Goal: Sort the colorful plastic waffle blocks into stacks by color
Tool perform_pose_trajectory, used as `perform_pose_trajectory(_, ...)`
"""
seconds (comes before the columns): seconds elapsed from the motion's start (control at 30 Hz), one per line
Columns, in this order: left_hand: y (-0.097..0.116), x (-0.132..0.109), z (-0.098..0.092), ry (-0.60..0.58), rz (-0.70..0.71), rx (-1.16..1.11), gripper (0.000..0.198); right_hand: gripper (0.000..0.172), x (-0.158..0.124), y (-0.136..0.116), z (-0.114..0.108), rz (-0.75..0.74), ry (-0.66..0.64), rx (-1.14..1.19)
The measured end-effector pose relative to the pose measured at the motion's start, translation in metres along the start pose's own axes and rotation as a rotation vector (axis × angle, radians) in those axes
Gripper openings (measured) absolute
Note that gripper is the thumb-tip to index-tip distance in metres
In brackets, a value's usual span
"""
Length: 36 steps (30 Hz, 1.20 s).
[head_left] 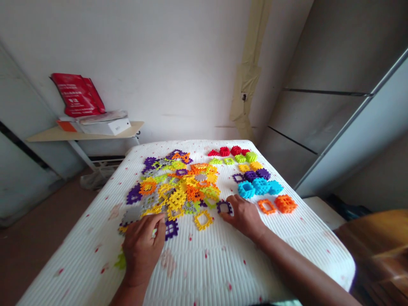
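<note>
My right hand [244,216] pinches the edge of a dark purple square frame piece [224,207] lying between the mixed pile and the sorted groups. My left hand [143,242] rests at the near left edge of the pile, its fingers curled; what they hold, if anything, is hidden. Close beside it is a purple window-like piece [171,229]. A yellow square frame [203,220] lies between my hands. The pile of interlocking pieces [177,199] is yellow, orange, grey, green and purple.
Sorted groups stand on the right: red [225,151], green [251,157], yellow [255,165], purple [263,174], blue [246,189] and orange [286,204]. They lie on a white quilted cover [204,272]. A side shelf [47,135] holds a red bag [78,95] and white box [116,126].
</note>
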State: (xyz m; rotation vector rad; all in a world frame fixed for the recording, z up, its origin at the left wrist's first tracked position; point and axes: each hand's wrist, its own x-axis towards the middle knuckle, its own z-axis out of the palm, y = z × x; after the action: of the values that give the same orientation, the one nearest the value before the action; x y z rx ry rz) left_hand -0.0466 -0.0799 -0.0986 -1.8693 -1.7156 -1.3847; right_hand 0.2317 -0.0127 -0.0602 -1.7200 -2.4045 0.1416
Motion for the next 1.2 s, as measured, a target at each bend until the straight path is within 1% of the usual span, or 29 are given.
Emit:
perform_pose_trajectory(0.1,-0.002,-0.001,0.0,-0.002,0.024,0.0,0.015,0.035,0.002,-0.01,0.005,0.026,-0.005,-0.061)
perform_pose_trajectory(0.23,0.0,0.0,-0.001,0.009,0.059,-0.003,0.015,0.031,0.003,-0.018,0.012,0.057,-0.037,-0.093)
perform_pose_trajectory(0.33,-0.001,0.001,-0.001,0.025,0.089,0.012,0.014,0.03,0.004,-0.018,0.008,0.058,-0.019,-0.087)
perform_pose_trajectory(0.4,-0.003,0.001,0.0,0.032,0.129,0.035,0.012,0.04,0.008,-0.014,-0.006,0.053,0.037,-0.063)
perform_pose_trajectory(0.5,-0.004,0.002,-0.001,0.041,0.192,0.076,0.011,0.059,0.029,-0.003,-0.039,0.067,0.13,-0.048)
perform_pose_trajectory(0.6,-0.004,0.004,-0.001,0.047,0.208,0.089,0.01,0.058,0.065,0.014,-0.07,0.098,0.145,-0.123)
perform_pose_trajectory(0.67,-0.003,0.004,-0.002,0.046,0.206,0.09,0.009,0.052,0.091,0.026,-0.08,0.126,0.031,-0.192)
perform_pose_trajectory(0.7,-0.003,0.004,-0.002,0.047,0.202,0.091,0.009,0.048,0.103,0.031,-0.081,0.146,-0.043,-0.223)
perform_pose_trajectory(0.77,-0.004,0.004,-0.001,0.057,0.2,0.087,0.009,0.043,0.122,0.039,-0.076,0.186,-0.129,-0.257)
perform_pose_trajectory(0.87,-0.005,0.003,-0.001,0.07,0.203,0.077,0.009,0.047,0.136,0.046,-0.059,0.238,-0.165,-0.281)
perform_pose_trajectory(1.0,-0.003,0.004,-0.002,0.055,0.203,0.064,0.01,0.049,0.141,0.05,-0.041,0.284,-0.191,-0.313)
perform_pose_trajectory(1.2,-0.001,0.007,-0.002,0.068,0.214,0.056,0.009,0.046,0.14,0.05,-0.03,0.293,-0.194,-0.342)
